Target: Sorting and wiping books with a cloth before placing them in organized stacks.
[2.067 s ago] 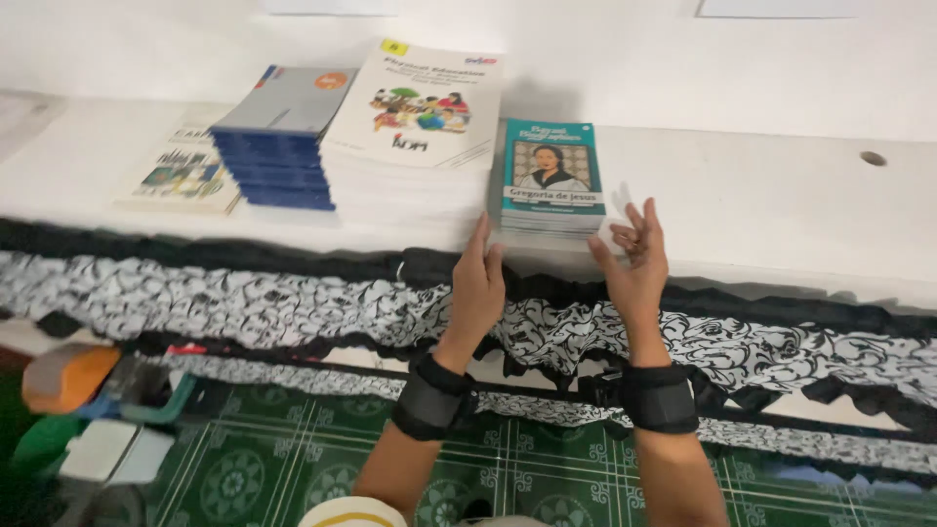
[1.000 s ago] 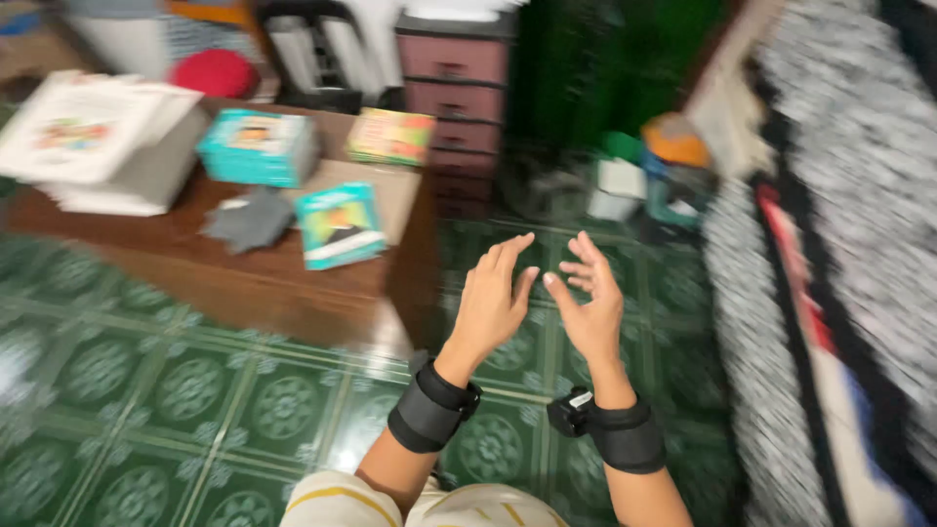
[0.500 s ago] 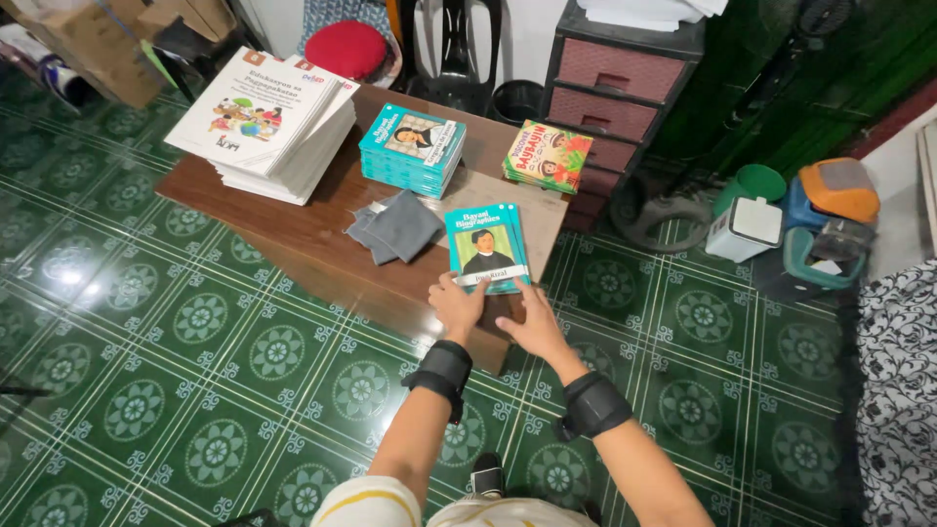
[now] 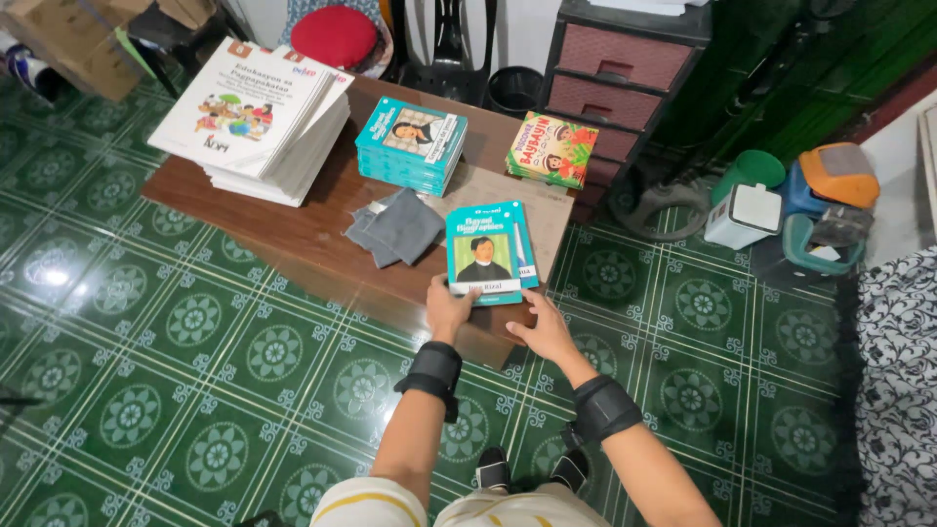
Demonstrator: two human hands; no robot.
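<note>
Both hands have closed in since half a second ago: left hand [image 4: 448, 308] grips the teal books [image 4: 485, 252] at the table [image 4: 293, 239] edge, right hand [image 4: 543, 330] rests open beside them, books not yet lifted.

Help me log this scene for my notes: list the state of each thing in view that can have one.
Left hand: grip on the near edge of the teal books.
Right hand: open, flat at the table edge by those books.
Teal books: closed, lying flat, slightly fanned.
Teal book stack: closed, stacked.
White book pile: closed, stacked.
Grey cloth: crumpled, flat on the table.
Drawer unit: drawers shut.
</note>
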